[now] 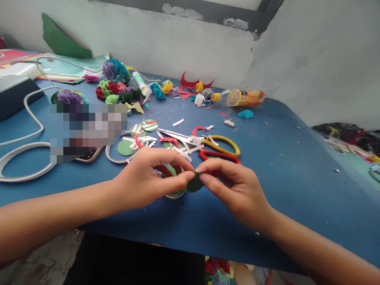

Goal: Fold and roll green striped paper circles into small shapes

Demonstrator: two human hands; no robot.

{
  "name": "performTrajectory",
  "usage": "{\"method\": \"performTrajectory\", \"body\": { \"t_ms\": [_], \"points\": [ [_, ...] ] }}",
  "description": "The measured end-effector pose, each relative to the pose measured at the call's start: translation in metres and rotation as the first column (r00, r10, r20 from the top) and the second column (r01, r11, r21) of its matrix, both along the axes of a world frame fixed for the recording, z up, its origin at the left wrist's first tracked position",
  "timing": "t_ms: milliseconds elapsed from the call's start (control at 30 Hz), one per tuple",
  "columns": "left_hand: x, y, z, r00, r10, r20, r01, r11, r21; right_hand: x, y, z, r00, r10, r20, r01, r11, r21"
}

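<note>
My left hand (148, 178) and my right hand (234, 186) meet over the near part of the blue table (297, 166). Both pinch a small green paper circle (194, 184) between thumb and fingertips. Under my left hand lies a small stack of green paper pieces (175, 194), partly hidden. Just beyond my hands lie scissors (208, 144) with one yellow and one red handle, blades pointing left.
Green paper discs and white and red paper strips (142, 138) litter the table's middle. Folded paper flowers (115, 83), a glue tube (139, 83) and a lying plastic bottle (243, 97) sit at the back. White rings (18, 166), a cable and a phone (89, 156) lie left.
</note>
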State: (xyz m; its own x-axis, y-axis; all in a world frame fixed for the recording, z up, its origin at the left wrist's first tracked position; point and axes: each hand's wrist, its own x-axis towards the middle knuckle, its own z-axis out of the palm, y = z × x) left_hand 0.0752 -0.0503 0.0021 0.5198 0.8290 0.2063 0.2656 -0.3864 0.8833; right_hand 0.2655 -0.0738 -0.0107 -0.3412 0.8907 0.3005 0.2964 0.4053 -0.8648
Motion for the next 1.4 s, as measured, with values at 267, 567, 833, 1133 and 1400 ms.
{"method": "performTrajectory", "body": {
  "t_ms": [267, 567, 833, 1133, 1400],
  "points": [
    [-0.001, 0.003, 0.002, 0.997, 0.071, -0.005, -0.071, 0.996, 0.062, 0.003, 0.002, -0.004, 0.995, -0.100, -0.009, 0.101, 0.995, 0.021],
    [-0.002, 0.004, -0.004, 1.000, -0.022, -0.014, 0.025, 0.979, 0.203, 0.001, 0.002, -0.004, 0.996, -0.089, 0.029, 0.086, 0.993, 0.083],
    [-0.003, 0.006, -0.007, 0.999, -0.007, 0.041, -0.016, 0.841, 0.540, 0.003, 0.005, -0.006, 0.983, -0.176, 0.054, 0.171, 0.981, 0.090],
    [-0.005, 0.007, -0.009, 0.998, -0.004, -0.066, 0.045, 0.781, 0.622, 0.001, 0.002, -0.004, 0.995, -0.073, 0.073, 0.067, 0.994, 0.087],
    [-0.002, 0.008, -0.008, 1.000, 0.010, -0.022, 0.005, 0.819, 0.574, 0.002, 0.002, -0.005, 0.993, -0.084, 0.085, 0.077, 0.994, 0.077]
  ]
}}
